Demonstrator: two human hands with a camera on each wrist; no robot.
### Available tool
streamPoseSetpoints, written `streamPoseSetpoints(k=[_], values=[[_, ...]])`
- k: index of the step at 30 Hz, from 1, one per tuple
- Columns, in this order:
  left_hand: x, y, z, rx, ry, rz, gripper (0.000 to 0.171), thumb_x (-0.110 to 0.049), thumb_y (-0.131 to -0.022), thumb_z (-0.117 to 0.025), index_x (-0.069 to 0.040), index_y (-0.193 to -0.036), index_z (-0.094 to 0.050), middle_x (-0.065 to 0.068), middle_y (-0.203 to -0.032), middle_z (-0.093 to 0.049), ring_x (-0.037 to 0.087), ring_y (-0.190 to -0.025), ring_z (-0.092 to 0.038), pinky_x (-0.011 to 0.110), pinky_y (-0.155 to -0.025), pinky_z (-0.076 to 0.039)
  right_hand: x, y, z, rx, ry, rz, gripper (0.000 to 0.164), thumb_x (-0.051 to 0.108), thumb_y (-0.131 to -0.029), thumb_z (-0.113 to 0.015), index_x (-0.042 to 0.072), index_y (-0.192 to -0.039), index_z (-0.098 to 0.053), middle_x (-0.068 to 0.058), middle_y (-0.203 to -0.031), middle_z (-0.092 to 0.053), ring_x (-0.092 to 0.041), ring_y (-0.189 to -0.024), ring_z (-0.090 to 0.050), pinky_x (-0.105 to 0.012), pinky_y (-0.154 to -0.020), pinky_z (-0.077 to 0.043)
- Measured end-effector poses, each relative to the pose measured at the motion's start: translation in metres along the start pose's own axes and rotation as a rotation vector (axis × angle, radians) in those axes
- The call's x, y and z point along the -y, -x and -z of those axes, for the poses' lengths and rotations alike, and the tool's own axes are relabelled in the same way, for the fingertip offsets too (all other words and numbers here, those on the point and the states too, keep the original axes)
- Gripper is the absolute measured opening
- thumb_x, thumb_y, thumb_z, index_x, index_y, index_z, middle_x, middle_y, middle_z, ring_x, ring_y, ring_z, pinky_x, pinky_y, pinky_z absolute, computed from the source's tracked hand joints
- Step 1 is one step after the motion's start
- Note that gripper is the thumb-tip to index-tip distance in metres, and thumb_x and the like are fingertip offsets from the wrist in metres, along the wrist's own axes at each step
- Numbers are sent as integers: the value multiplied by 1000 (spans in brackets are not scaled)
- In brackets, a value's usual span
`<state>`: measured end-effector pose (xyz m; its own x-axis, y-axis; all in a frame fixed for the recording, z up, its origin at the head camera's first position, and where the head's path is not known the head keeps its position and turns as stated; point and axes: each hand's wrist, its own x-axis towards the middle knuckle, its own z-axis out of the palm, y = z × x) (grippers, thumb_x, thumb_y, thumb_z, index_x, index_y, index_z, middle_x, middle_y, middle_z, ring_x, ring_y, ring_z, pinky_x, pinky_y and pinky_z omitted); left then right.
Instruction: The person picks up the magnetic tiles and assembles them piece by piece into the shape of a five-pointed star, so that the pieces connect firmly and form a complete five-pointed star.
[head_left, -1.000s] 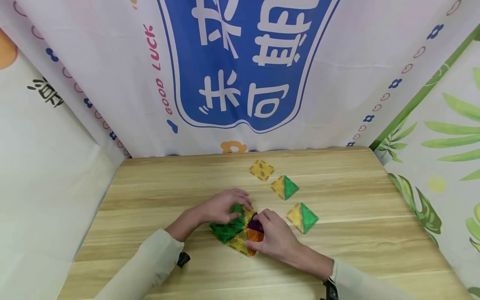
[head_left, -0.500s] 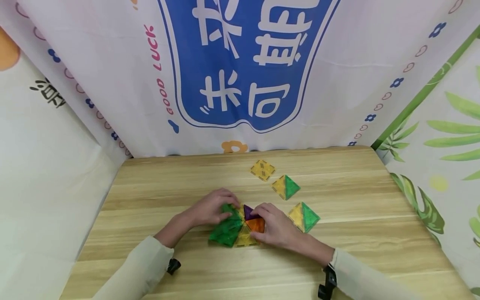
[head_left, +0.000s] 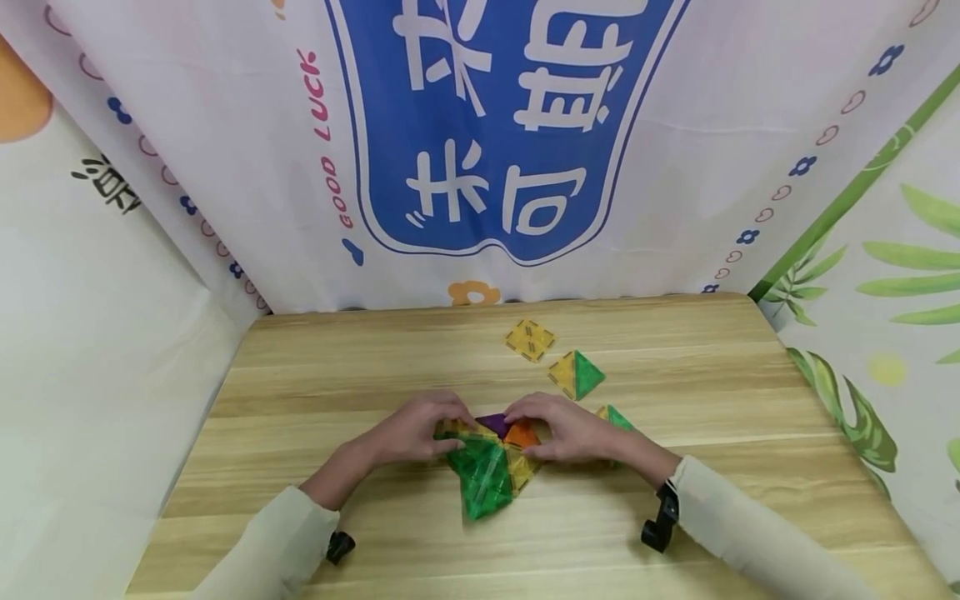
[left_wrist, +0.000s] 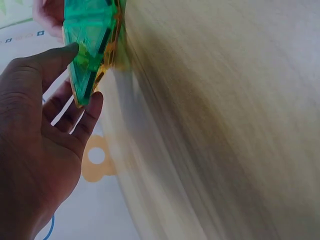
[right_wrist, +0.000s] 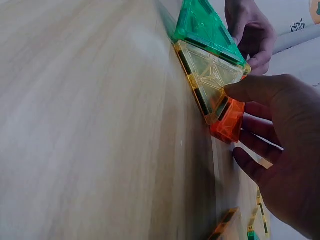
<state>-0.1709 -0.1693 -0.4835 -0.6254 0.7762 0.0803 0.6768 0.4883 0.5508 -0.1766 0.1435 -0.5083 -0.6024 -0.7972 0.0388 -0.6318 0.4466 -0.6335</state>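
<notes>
A cluster of joined translucent magnetic tiles sits at the middle of the table, between both hands. Green tiles form its near side, a yellow tile lies to their right, then an orange tile, and a purple tile at the far side. My left hand pinches the left edge; its thumb presses a green tile in the left wrist view. At the right edge, my right hand grips the cluster, thumb on a yellow tile and fingers behind the orange one. Fingers partly cover the cluster's edges.
Beyond the hands lie a yellow square and a yellow-green pair of triangles. Another yellow-green pair is partly hidden behind the right forearm. A printed curtain hangs at the table's far edge.
The cluster has turned counterclockwise in the head view: its green tiles went from the left side to the near side, and the purple one to the far side. Both hands stayed on it.
</notes>
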Motion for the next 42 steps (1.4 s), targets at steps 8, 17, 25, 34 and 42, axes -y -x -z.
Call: streamPoseSetpoints(k=[8, 17, 25, 34, 42], values=[[8, -16, 7, -21, 190, 75, 24, -17, -100, -75, -7, -122, -75, 5, -114, -74, 20, -103, -70, 39, -89, -60, -6, -4, 12, -36, -33, 0, 44, 21, -96, -79, 9, -137, -69, -4, -139, -67, -24, -131, -61, -47, -112, -50], [33, -52, 15, -157, 327, 299, 37, -12, -107, -63, 6, -140, -62, 21, -134, -68, 31, -121, -67, 45, -102, -58, -30, -22, 34, -303, 3, -142, 35, 10, -96, -79, -4, -126, -71, -19, -124, -72, -35, -112, -70, -48, -96, -59], [48, -79, 14, -158, 422, 407, 47, -15, -109, -60, 5, -151, -52, 21, -145, -62, 33, -134, -59, 47, -114, -49, -56, -38, 53, -442, 89, -265, 37, 12, -93, -81, -6, -124, -73, -23, -122, -70, -40, -110, -68, -53, -92, -59], [57, -91, 12, -142, 551, 470, 51, -15, -110, -59, 1, -157, -46, 20, -152, -56, 34, -140, -53, 49, -118, -44, -68, -51, 58, -401, 129, -417, 49, 21, -94, -83, -6, -132, -70, -24, -128, -71, -40, -117, -66, -54, -97, -57], [58, -98, 9, -88, 539, 481, 52, -17, -110, -58, 0, -158, -45, 18, -157, -51, 34, -145, -49, 48, -122, -40, -67, -58, 49, -416, 59, -448, 52, 17, -89, -87, -6, -132, -70, -23, -129, -70, -39, -120, -65, -52, -101, -55]])
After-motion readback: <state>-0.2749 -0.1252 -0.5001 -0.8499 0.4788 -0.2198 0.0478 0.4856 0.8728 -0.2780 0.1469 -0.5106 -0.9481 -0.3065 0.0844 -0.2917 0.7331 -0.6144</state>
